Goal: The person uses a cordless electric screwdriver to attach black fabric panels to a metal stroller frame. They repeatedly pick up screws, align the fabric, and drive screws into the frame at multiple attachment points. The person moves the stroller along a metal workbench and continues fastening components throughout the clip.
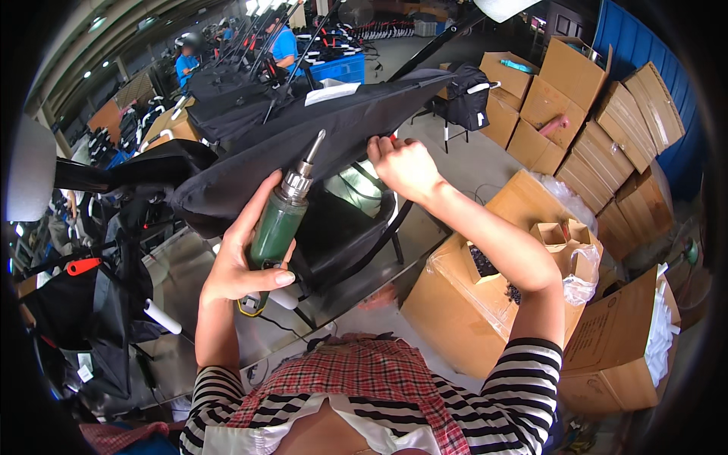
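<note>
My left hand is wrapped round a green electric screwdriver with a silver collar. Its bit points up and away from me, in front of a long black fabric panel. At the panel's lower right edge, my right hand is closed with its knuckles up. A speck of red shows by its fingers, but what lies inside the grip is hidden. Below the panel, a black fabric piece hangs over the metal worktop, beside a pale, shiny rounded thing.
To my right stands a large carton bearing small open boxes of dark parts. More cartons are stacked behind it. A black frame with a red handle is at left. Co-workers in blue are farther back.
</note>
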Demonstrator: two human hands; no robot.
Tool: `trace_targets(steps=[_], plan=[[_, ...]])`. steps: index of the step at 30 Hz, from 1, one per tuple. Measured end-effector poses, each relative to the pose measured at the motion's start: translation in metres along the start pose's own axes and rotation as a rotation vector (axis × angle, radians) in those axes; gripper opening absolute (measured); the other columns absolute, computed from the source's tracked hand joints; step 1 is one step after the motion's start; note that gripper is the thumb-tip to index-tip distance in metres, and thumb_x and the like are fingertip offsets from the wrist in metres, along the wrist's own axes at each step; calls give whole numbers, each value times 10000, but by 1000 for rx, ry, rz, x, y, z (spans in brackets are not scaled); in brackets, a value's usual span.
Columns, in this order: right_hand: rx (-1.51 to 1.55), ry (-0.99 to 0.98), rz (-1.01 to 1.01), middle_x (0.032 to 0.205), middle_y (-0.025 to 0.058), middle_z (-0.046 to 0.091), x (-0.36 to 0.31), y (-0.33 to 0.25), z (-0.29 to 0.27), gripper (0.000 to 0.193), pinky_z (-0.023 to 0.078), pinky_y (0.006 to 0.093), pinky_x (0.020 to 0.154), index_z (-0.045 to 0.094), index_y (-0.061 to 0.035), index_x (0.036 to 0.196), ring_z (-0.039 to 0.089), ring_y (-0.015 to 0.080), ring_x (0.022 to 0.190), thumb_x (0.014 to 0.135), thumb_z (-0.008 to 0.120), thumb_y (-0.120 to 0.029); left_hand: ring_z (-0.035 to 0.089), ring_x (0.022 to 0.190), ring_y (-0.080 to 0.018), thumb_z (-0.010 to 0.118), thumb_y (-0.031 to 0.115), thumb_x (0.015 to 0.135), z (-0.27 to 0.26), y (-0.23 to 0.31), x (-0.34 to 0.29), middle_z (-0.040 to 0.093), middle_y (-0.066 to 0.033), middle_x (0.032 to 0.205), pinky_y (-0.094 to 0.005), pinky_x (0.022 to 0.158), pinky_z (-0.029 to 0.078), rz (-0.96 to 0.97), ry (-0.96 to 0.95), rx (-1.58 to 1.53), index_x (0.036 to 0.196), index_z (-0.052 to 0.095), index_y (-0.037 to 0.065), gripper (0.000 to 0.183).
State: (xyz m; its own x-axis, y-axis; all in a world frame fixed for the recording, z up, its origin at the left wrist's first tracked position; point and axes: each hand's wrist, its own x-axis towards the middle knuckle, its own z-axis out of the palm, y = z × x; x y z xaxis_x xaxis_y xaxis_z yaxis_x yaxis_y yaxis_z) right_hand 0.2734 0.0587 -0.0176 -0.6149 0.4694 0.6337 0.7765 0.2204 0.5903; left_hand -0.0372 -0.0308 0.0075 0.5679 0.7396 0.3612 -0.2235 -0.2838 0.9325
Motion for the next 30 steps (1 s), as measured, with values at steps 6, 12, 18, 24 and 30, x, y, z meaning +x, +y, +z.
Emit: trace_targets(steps=[6, 12, 18, 24, 30], plan=[[158, 48, 188, 741, 72, 650, -18, -10, -2, 221, 544, 326, 515, 662, -17, 1019, 688, 226, 598, 808, 663, -81, 594, 792, -128, 864, 76, 610, 2, 1, 1, 607, -93, 1196, -268, 724, 492, 2, 0, 27, 1599, 217, 45, 1182], [383, 313, 576, 625, 95, 653, -10, -36, 0, 121, 508, 365, 469, 698, -40, 850, 651, 279, 511, 889, 713, -154, 579, 658, -141, 843, 94, 590, 7, -3, 1, 626, -115, 1055, -267, 589, 484, 14, 27, 38, 1602, 164, 36, 1221], [506, 311, 818, 589, 141, 635, 4, -47, 16, 228, 517, 408, 528, 690, -28, 749, 645, 340, 527, 890, 716, -206, 576, 601, -148, 827, 108, 578, 10, -1, 0, 632, -114, 964, -265, 541, 486, 7, 42, 59, 1604, 142, 31, 1235], [503, 298, 918, 544, 138, 610, 10, -46, 28, 284, 515, 411, 531, 661, -47, 665, 648, 338, 532, 880, 715, -226, 595, 669, -147, 832, 121, 570, 8, 0, 0, 624, -115, 1069, -266, 596, 484, -5, 45, 93, 1603, 154, 24, 1239], [520, 146, 1107, 690, 156, 688, 11, -37, 38, 255, 555, 486, 628, 636, -55, 793, 679, 394, 625, 815, 702, -300, 607, 723, -146, 844, 121, 573, 7, 3, -1, 606, -115, 1153, -263, 650, 491, -33, 19, 100, 1602, 168, 25, 1235]])
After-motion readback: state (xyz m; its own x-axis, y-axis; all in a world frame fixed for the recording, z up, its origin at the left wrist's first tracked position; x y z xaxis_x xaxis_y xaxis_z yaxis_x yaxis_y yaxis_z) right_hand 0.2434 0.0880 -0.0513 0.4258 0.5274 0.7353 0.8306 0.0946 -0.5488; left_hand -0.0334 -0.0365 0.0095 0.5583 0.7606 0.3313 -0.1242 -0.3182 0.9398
